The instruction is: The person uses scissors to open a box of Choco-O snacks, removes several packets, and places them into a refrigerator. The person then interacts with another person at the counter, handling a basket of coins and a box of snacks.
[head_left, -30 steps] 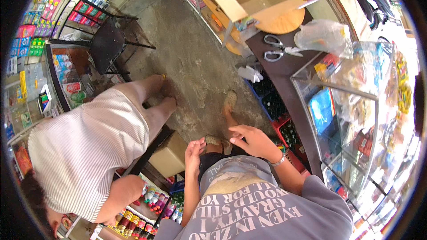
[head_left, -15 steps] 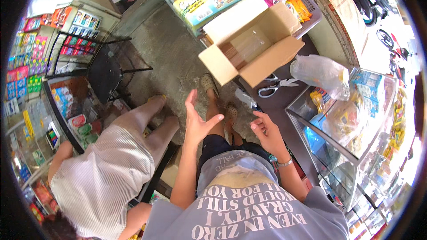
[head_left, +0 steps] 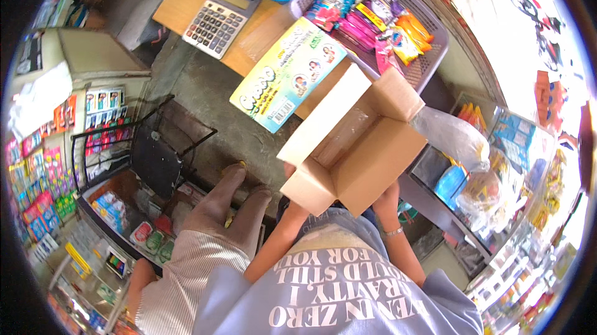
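An opened cardboard box with its flaps spread stands in front of me, above my lap; a clear plastic sheet or bag lies inside it. My left hand grips its left side, with most of the fingers hidden behind a flap. At the right side my right hand holds the box from below, its fingers covered by the near flap. Just beyond the box's left flap lies a yellow and light-blue carton.
A calculator lies on the wooden table. Behind the box a purple basket holds colourful sachets. A filled plastic bag and a glass display case stand right. Another person sits at my left, near a black chair.
Both hands, earlier raised and apart in front of the box, have reached it and taken hold of its sides. The view has shifted, so the table and box appear lower.
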`<state>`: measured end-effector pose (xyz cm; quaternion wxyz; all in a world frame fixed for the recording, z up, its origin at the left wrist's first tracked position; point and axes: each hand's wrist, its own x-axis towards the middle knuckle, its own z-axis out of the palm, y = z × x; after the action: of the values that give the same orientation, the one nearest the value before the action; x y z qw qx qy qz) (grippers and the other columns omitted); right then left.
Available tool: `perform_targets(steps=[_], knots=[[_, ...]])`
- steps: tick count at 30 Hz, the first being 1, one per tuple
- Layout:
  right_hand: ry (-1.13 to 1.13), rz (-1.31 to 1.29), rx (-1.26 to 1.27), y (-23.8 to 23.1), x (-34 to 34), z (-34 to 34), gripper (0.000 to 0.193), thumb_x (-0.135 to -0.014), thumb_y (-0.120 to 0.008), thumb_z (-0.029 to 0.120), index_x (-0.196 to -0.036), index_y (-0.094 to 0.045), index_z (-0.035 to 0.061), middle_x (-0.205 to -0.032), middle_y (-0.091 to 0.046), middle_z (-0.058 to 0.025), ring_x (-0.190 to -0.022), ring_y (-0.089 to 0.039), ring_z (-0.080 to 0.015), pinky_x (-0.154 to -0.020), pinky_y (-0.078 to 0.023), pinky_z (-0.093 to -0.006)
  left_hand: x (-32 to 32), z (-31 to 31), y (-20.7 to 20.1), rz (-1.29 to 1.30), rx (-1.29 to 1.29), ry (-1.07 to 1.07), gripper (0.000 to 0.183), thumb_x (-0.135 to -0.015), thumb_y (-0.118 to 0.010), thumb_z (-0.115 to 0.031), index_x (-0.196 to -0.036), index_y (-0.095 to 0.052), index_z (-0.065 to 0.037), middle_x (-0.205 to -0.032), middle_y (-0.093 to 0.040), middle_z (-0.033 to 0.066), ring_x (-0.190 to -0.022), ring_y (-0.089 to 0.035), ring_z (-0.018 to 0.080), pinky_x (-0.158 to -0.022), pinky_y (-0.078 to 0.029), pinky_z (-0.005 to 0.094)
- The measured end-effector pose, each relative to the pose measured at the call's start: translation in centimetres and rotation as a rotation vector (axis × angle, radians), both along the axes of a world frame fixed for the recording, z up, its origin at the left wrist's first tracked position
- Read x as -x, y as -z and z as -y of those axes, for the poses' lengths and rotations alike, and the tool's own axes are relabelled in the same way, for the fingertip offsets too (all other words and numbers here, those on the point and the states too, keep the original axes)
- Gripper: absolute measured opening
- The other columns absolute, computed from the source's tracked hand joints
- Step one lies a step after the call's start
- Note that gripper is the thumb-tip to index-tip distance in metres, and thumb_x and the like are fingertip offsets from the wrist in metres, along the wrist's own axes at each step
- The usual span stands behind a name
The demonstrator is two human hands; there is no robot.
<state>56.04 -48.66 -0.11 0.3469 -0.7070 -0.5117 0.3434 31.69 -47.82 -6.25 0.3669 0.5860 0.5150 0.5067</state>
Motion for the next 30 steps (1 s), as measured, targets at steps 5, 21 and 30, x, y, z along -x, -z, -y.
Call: perform_targets(steps=[5, 21, 30], knots=[[0.212, 0.090, -0.698, -11.5, 0.6, -5.4, 0.014, -0.105, -0.056, 0.014, -0.098, -0.052, 0.0025, -0.101, -0.063, -0.0128, -0.088, -0.056, -0.0200, -0.078, -0.047, -0.0351, 1.3, -0.3, -1.8, 0.060, 0.044, 0.061, 0.077, -0.081, -0.085, -0.027, -0.145, -0.048, -0.004, -0.150, -0.045, 0.0185, -0.146, -0.041, 0.0379, -0.125, -0.022, 0.0574], [-1.347, 0.600, -0.133, -9.8, 7.6, -15.4, 0.031, -0.086, -0.059, 0.008, -0.112, -0.071, -0.0014, -0.116, -0.071, -0.0152, -0.118, -0.064, -0.0314, -0.103, -0.050, -0.0405, 5.6, -2.7, -13.0, -0.229, 0.180, 0.129, 0.059, -0.081, -0.077, -0.030, -0.130, -0.062, 0.000, -0.136, -0.061, 0.0206, -0.133, -0.054, 0.0404, -0.119, -0.036, 0.0541], [-1.426, 0.053, -0.455, -23.5, 15.5, -28.6, 0.019, -0.095, -0.061, 0.018, -0.108, -0.061, 0.0040, -0.085, -0.066, -0.0154, -0.078, -0.066, -0.0390, -0.070, -0.052, -0.0485, 12.5, 8.2, -17.1, 0.023, 0.682, -0.420, 0.079, -0.073, -0.088, -0.033, -0.136, -0.057, 0.003, -0.138, -0.061, 0.0193, -0.129, -0.057, 0.0364, -0.112, -0.043, 0.0459]])
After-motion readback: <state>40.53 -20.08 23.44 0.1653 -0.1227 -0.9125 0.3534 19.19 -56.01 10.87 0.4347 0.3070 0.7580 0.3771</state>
